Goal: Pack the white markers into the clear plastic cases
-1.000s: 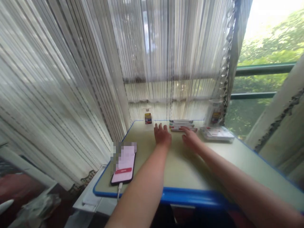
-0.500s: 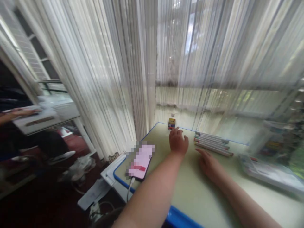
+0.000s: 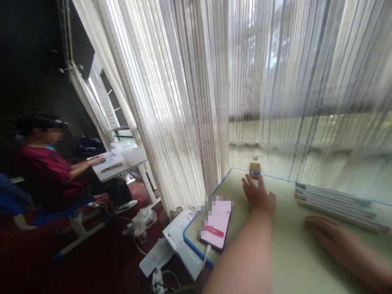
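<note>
My left hand [image 3: 259,198] reaches forward over the pale green table with its fingers spread. Its fingertips are at the near edge of a small yellow, red and blue box [image 3: 255,169] by the table's back edge; whether they touch it I cannot tell. My right hand [image 3: 332,237] lies low over the tabletop, fingers stretched out and slightly blurred, with nothing seen in it. Just beyond it, several white markers [image 3: 339,206] with coloured ends lie side by side in a row.
A phone [image 3: 217,222] with a white cable [image 3: 206,255] lies on the table's left side. The blue table rim [image 3: 191,243] borders an open white drawer or box [image 3: 186,253]. Sheer curtains [image 3: 180,122] hang behind. Another person [image 3: 49,167] sits at a desk at far left.
The view has swung left, so the table sits farther right and the seated person shows. My left hand's fingers are spread wider near the small box. My right hand stays beside the markers.
</note>
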{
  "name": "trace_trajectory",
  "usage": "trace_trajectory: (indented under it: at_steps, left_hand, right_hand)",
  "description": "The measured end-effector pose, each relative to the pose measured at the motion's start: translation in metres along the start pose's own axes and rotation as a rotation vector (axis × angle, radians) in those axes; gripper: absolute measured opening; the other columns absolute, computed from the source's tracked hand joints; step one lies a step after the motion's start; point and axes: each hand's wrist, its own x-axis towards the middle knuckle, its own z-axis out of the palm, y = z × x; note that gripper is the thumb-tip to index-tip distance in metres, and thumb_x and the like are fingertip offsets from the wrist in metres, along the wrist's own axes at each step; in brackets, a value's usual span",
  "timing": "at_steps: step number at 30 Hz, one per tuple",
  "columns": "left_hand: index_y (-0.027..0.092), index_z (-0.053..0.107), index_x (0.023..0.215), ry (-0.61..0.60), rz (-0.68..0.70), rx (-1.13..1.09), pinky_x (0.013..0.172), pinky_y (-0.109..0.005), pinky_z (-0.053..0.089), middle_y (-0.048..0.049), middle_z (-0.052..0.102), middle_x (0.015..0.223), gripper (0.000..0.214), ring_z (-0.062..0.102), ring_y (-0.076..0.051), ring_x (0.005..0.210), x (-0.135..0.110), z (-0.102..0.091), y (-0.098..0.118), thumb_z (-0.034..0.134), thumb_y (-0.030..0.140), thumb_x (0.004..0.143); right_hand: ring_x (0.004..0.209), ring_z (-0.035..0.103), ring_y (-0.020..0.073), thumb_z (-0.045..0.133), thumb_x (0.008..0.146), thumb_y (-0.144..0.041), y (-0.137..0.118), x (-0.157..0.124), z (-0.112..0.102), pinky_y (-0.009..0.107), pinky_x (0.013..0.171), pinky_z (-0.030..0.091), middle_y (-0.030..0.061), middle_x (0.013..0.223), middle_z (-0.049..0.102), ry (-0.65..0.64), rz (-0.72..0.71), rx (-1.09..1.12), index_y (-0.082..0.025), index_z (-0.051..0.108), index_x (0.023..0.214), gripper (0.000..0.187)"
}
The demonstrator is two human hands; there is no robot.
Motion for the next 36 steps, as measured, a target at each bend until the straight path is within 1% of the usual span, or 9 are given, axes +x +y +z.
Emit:
trace_trajectory:
  at_steps: [4, 11, 14, 18, 22, 28, 30, 33, 36]
  left_hand:
    - [0.022, 0.057, 0.125, -0.025, -0.017, 0.046, 0.106, -0.051, 0.038, -0.0164, 0.025, 0.153, 0.048, 0.034, -0.040, 0.135, 0.001, -0.003, 0.006, 0.064, 0.032, 0.078]
    - [0.016, 0.060, 0.107, 0.101, -0.073, 0.005, 0.095, -0.044, 0.047, -0.0168, 0.043, 0.141, 0.029, 0.052, -0.031, 0.117, 0.004, 0.003, 0.010, 0.061, 0.017, 0.078]
    - [0.010, 0.053, 0.117, 0.170, -0.097, -0.053, 0.101, -0.045, 0.041, -0.0225, 0.042, 0.139, 0.045, 0.048, -0.034, 0.123, 0.003, 0.009, 0.012, 0.063, 0.027, 0.077]
    - [0.005, 0.038, 0.133, 0.137, -0.220, -0.085, 0.101, -0.044, 0.041, -0.0289, 0.037, 0.141, 0.072, 0.048, -0.036, 0.124, 0.007, 0.010, 0.010, 0.068, 0.034, 0.074]
    - [0.005, 0.038, 0.132, 0.138, -0.319, -0.106, 0.100, -0.040, 0.042, -0.0259, 0.048, 0.133, 0.065, 0.051, -0.032, 0.121, 0.016, 0.004, 0.006, 0.063, 0.031, 0.078]
    - [0.008, 0.046, 0.123, 0.129, -0.344, -0.213, 0.095, -0.040, 0.044, -0.0219, 0.057, 0.122, 0.063, 0.056, -0.033, 0.113, 0.026, -0.003, 0.006, 0.070, 0.033, 0.070]
    - [0.007, 0.048, 0.119, 0.126, -0.373, -0.276, 0.094, -0.039, 0.045, -0.0226, 0.058, 0.119, 0.062, 0.058, -0.033, 0.111, 0.026, -0.005, 0.006, 0.072, 0.030, 0.066]
    - [0.009, 0.048, 0.114, 0.141, -0.372, -0.390, 0.092, -0.039, 0.047, -0.0226, 0.059, 0.115, 0.063, 0.059, -0.032, 0.109, 0.023, -0.007, 0.006, 0.074, 0.028, 0.060]
    - [0.013, 0.047, 0.108, 0.133, -0.223, -0.530, 0.088, -0.039, 0.049, -0.0175, 0.061, 0.109, 0.061, 0.062, -0.029, 0.102, 0.019, -0.003, 0.012, 0.074, 0.030, 0.057]
  right_hand:
    - [0.098, 0.068, 0.0285, 0.048, 0.080, -0.043, -0.018, -0.002, -0.009, 0.041, 0.090, 0.054, 0.0126, 0.105, 0.071, -0.033, 0.029, 0.062, -0.020, 0.072, 0.090, 0.034]
    - [0.100, 0.065, 0.0248, 0.046, 0.083, -0.034, -0.046, -0.005, -0.019, 0.038, 0.093, 0.050, 0.0130, 0.109, 0.069, -0.086, 0.077, 0.061, -0.019, 0.071, 0.089, 0.029]
    - [0.102, 0.064, 0.0244, 0.047, 0.083, -0.031, -0.045, -0.006, -0.019, 0.037, 0.094, 0.049, 0.0123, 0.110, 0.068, -0.100, 0.085, 0.057, -0.019, 0.070, 0.090, 0.027]
    - [0.101, 0.064, 0.0242, 0.047, 0.083, -0.030, -0.046, -0.005, -0.019, 0.037, 0.093, 0.049, 0.0124, 0.109, 0.068, -0.107, 0.093, 0.066, -0.019, 0.070, 0.090, 0.026]
    - [0.098, 0.064, 0.0238, 0.047, 0.083, -0.029, -0.053, -0.004, -0.024, 0.037, 0.091, 0.050, 0.0119, 0.106, 0.068, -0.092, 0.082, 0.073, -0.019, 0.069, 0.086, 0.025]
    - [0.092, 0.065, 0.0223, 0.045, 0.083, -0.026, -0.051, -0.002, -0.031, 0.036, 0.087, 0.051, 0.0106, 0.097, 0.070, -0.068, 0.000, 0.021, -0.019, 0.069, 0.085, 0.025]
    - [0.090, 0.065, 0.0224, 0.046, 0.082, -0.024, -0.048, -0.001, -0.031, 0.037, 0.086, 0.051, 0.0108, 0.096, 0.070, -0.033, -0.005, -0.008, -0.018, 0.069, 0.086, 0.025]
    - [0.098, 0.063, 0.0252, 0.048, 0.081, -0.024, -0.046, 0.003, -0.031, 0.042, 0.091, 0.049, 0.0125, 0.103, 0.069, 0.135, -0.005, -0.073, -0.019, 0.071, 0.087, 0.024]
    - [0.108, 0.059, 0.0280, 0.051, 0.082, -0.028, -0.052, 0.008, -0.033, 0.047, 0.098, 0.044, 0.0131, 0.110, 0.067, 0.285, 0.002, -0.136, -0.019, 0.070, 0.091, 0.024]
